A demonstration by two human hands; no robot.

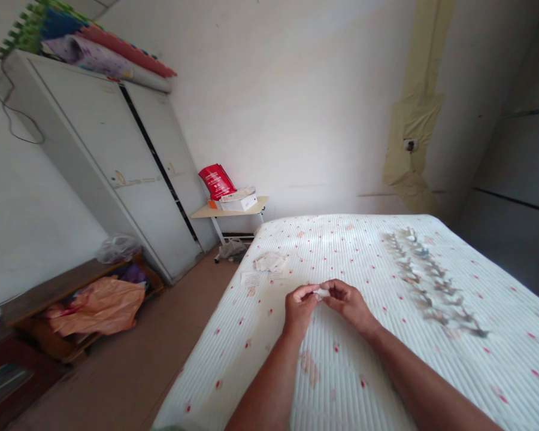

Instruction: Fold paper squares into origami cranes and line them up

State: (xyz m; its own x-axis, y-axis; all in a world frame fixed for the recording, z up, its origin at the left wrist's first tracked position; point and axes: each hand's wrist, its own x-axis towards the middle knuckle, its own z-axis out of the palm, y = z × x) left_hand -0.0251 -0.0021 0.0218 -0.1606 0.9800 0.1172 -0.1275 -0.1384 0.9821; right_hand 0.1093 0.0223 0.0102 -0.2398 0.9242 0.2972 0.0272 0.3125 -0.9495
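Over the middle of the bed, my left hand and my right hand meet fingertip to fingertip. Both pinch one small whitish folded piece of paper between them. Fingers partly cover it, so its exact shape is hard to tell. Beyond my left hand lies a pile of loose paper pieces, with a flat printed sheet beside it. On the right side of the bed, several small folded paper figures stand in long rows; they look blurred.
A small table at the back left holds a red bag and a white box. A grey cabinet and a low wooden bench with an orange bag are at the left. The wall has a socket.
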